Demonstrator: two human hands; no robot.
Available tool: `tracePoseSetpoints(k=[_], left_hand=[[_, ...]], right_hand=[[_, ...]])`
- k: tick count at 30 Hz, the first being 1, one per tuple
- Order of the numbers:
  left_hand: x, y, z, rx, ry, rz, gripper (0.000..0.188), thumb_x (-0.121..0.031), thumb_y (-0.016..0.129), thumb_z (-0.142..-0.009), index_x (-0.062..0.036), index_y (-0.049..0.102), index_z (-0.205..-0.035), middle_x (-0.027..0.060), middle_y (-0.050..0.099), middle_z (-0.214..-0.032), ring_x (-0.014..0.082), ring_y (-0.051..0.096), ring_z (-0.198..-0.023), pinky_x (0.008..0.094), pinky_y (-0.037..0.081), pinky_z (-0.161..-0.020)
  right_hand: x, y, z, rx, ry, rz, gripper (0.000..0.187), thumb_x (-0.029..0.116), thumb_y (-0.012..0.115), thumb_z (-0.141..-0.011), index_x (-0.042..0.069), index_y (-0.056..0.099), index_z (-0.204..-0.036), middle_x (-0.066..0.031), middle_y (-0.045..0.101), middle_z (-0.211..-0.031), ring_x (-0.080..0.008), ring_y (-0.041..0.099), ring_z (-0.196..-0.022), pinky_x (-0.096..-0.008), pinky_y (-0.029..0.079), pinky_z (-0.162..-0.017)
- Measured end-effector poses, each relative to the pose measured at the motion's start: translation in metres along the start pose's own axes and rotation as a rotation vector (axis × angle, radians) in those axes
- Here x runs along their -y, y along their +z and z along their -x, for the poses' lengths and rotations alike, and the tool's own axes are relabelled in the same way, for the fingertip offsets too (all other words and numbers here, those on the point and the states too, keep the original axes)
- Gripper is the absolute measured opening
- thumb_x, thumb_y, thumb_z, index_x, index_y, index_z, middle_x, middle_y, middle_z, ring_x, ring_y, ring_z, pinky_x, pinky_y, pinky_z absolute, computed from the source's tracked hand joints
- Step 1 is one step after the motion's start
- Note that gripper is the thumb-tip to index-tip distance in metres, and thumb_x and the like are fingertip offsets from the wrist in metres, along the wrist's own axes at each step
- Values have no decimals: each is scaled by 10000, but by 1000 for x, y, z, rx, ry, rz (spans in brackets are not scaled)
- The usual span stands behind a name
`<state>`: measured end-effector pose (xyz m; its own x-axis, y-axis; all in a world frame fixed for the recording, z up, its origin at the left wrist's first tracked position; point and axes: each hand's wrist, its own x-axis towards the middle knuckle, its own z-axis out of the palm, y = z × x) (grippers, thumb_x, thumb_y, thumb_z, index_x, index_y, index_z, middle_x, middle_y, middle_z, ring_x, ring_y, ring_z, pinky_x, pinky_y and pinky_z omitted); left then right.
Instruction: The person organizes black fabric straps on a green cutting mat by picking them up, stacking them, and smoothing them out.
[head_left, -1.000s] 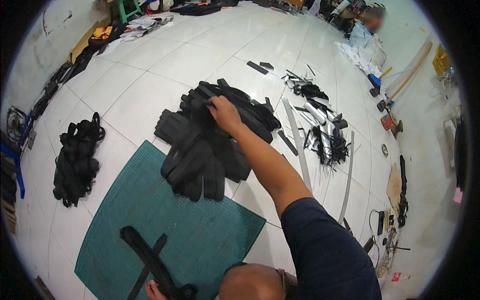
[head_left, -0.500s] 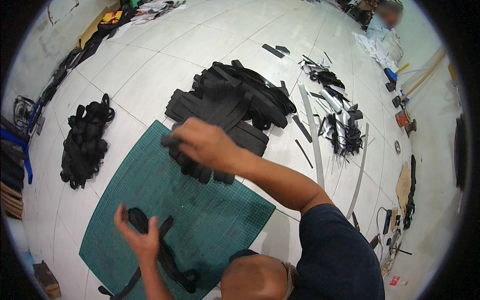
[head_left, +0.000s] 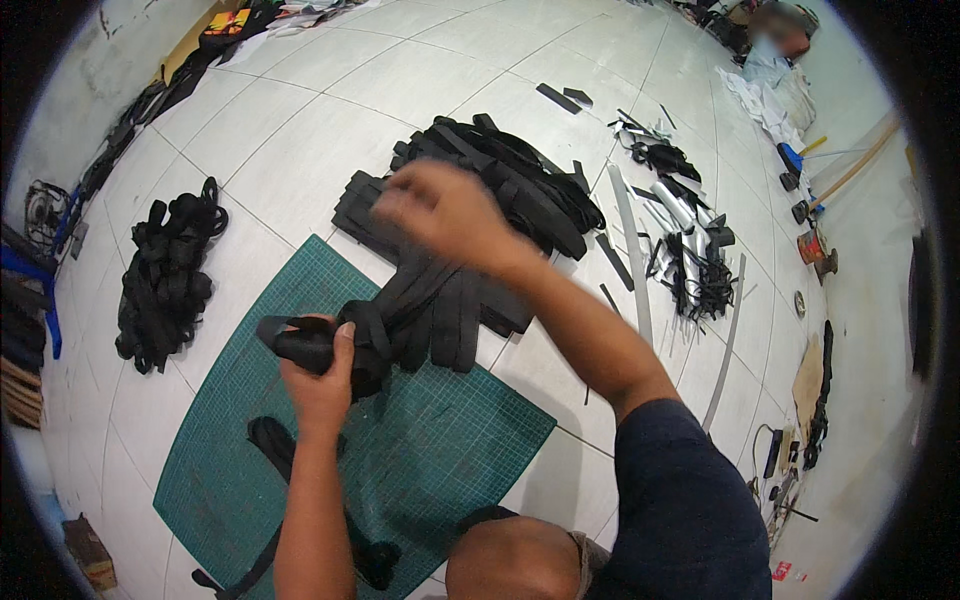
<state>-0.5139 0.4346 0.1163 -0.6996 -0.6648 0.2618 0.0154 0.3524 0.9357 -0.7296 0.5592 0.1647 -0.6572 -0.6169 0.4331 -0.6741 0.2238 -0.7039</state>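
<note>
Bright, fairly even light fills the room, whitening the floor tiles (head_left: 300, 140) around the green mat (head_left: 430, 430). Soft shadows darken the mat's near part and the tiles just right of it. Beyond the mat, motion blur smears the right hand (head_left: 440, 210); the left hand (head_left: 322, 385), over the mat, looks sharper. Fisheye distortion bends tile lines outward from the mat, and black vignetting swallows the corners.
</note>
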Motion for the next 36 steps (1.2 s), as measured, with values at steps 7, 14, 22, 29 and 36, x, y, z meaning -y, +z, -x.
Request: tracePoseSetpoints(k=[7, 14, 22, 29, 36], left_hand=[[3, -30, -19, -6, -406, 203, 326, -124, 785, -808, -48, 612, -1074, 50, 624, -953, 150, 615, -880, 311, 504, -800], [13, -38, -26, 89, -446, 435, 500, -135, 809, -771, -30, 548, -1184, 61, 634, -958, 175, 640, -887, 322, 525, -824], [-1, -16, -26, 198, -354, 209, 544, -169, 827, -760, -9, 538, -1193, 90, 641, -979, 191, 653, -891, 320, 527, -837], [-7, -1, -12, 220, -188, 140, 401, -119, 794, -793, -28, 576, -1117, 52, 636, -1010, 171, 633, -924, 310, 510, -811], [-9, -44, -7, -4, -121, -49, 135, -77, 713, -862, -53, 617, -954, 90, 641, -1034, 235, 598, -1066, 411, 434, -993]], right_hand=[[-173, -42, -42, 227, 523, 794, 619, 331, 717, -830, 111, 517, -1373, -183, 579, -1279, -354, 557, -1194, -447, 461, -1007], [-166, -32, -26, 112, 355, 780, 334, 274, 714, -839, 64, 639, -1087, -168, 638, -1123, -351, 623, -1066, -460, 504, -890], [-21, -18, 4, 58, 154, 64, 391, 310, 749, -828, -12, 674, -1038, -204, 698, -954, -337, 694, -867, -389, 540, -785], [68, 27, 35, 490, 31, -405, 373, 266, 744, -866, -21, 671, -1093, -120, 700, -966, -176, 666, -895, -317, 526, -796], [-73, -15, -9, 61, 268, 238, 397, 307, 738, -834, 29, 669, -1111, -180, 683, -1033, -334, 663, -974, -433, 535, -836]])
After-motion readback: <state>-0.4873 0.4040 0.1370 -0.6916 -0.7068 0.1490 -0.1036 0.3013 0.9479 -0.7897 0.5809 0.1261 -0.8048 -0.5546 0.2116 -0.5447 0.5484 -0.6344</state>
